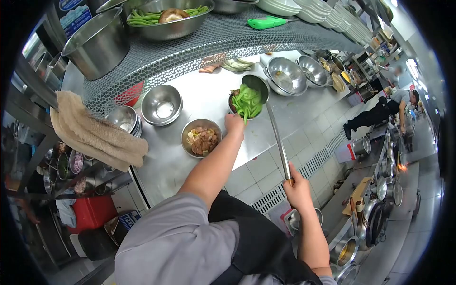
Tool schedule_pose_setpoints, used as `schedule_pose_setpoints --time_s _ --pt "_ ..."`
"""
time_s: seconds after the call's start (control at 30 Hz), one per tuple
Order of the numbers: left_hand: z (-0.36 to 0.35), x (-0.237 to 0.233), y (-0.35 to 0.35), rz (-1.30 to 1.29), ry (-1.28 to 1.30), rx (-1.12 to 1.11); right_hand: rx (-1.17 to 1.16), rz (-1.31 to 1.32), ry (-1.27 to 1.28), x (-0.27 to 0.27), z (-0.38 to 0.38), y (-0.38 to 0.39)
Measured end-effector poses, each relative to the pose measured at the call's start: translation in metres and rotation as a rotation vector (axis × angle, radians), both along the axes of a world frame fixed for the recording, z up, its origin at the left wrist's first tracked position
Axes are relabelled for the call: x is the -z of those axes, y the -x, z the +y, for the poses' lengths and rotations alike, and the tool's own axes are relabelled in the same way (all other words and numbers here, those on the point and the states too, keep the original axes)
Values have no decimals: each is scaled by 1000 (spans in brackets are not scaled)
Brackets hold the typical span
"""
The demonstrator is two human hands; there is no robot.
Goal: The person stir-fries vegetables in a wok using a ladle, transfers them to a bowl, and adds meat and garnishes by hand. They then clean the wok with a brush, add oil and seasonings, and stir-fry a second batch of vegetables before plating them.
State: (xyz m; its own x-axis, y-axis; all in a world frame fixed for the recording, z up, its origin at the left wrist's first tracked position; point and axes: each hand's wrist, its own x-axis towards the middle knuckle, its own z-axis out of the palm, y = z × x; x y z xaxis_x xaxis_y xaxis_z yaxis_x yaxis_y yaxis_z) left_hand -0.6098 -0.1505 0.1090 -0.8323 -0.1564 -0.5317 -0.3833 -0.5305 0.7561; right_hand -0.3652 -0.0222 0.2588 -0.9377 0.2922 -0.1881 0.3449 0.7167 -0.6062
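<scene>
My right hand (299, 189) is wrapped round the wooden end of a long-handled ladle (279, 137). The ladle's dark scoop reaches over the far rim of a bowl holding sliced green peppers (248, 100) and some dark brown pieces. At that bowl's near edge, my left hand (235, 124) is closed on the rim, its fingertips partly hidden by the peppers. Left of this hand, a metal bowl of cut meat (203, 141) with pale slices sits on the steel counter (164, 142).
Metal bowls (162, 105) stand on the left, colanders (286, 75) at the back right. A perforated shelf (228, 40) above carries a bowl of green beans (166, 28), a green-handled tool (267, 22) and stacked plates. A towel (97, 130) hangs at left. Another person (387, 109) works at the right-hand stoves.
</scene>
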Motion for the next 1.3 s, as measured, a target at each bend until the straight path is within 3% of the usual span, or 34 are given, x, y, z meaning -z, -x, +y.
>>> schedule_pose_setpoints --time_s 0.1,0.3,0.43,0.53,0.6,0.67,0.7,0.77,0.8,0.87,0.9,0.97,1.1,1.3 --pt "-1 7 5 2 8 14 -50 -10 -140 -7 -1 2" --pt "-4 7 -12 11 -247 -17 -98 51 -357 -3 -4 7" --pt "-7 -16 -33 -93 -323 81 -57 61 -325 -6 -11 11" --pt "-10 -17 -42 -110 -245 199 57 19 -143 -2 -8 10" --pt "-15 -25 -50 -70 -177 302 178 125 266 3 -2 7" --pt "-21 -37 -65 192 330 612 296 107 500 -16 -4 -6" --pt "-22 -32 -67 193 332 628 308 111 591 -19 2 -18" --pt "-21 -22 -70 614 936 714 345 94 705 -28 13 -44" --pt "-16 -20 -68 616 937 727 357 95 709 -29 15 -53" --pt "6 -19 -60 902 1364 778 447 22 698 -27 19 -71" --pt "25 -10 -49 910 1361 785 456 15 728 -21 21 -78" --pt "65 17 -19 783 1831 938 474 3 734 -14 21 -89" --pt "76 1 1 911 1990 1167 549 23 775 -8 17 -112" --pt "81 -28 0 943 1847 1319 635 89 810 -2 21 -151"
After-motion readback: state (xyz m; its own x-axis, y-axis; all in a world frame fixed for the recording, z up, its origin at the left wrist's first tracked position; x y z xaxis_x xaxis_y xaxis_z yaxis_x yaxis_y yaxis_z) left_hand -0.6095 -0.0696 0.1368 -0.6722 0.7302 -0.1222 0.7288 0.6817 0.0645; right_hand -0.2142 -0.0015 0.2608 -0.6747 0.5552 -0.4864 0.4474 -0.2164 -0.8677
